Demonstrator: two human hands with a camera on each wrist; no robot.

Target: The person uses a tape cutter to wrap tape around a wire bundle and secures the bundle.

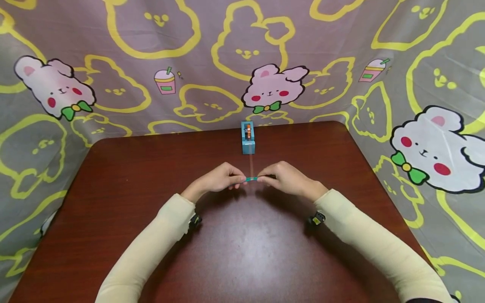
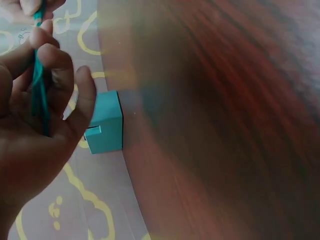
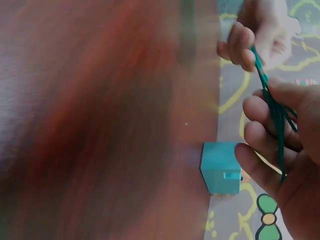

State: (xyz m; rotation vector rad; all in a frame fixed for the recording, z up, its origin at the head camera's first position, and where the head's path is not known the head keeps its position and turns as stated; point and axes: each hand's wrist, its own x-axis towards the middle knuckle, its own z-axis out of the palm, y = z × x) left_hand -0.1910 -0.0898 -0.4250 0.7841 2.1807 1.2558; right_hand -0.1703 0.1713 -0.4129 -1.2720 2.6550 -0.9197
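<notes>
My left hand (image 1: 221, 177) and right hand (image 1: 286, 179) face each other over the table, with a bundle of thin green strands (image 1: 251, 179) stretched between them. The left thumb and forefinger pinch one end. In the left wrist view loose green strands (image 2: 38, 90) run down across that palm. The right hand pinches the other end, and further strands (image 3: 278, 120) trail along its palm in the right wrist view. Just beyond the hands stands a small blue box (image 1: 248, 147) with an orange piece in its top. A pale streak runs from the box towards the green bundle.
The dark reddish-brown table (image 1: 242, 252) has a glossy top with rounded far corners. Patterned cloth (image 1: 212, 38) with cartoon figures hangs behind it and at both sides. A small dark device (image 1: 317, 219) sits at the right wrist, and another dark device (image 1: 195, 220) at the left.
</notes>
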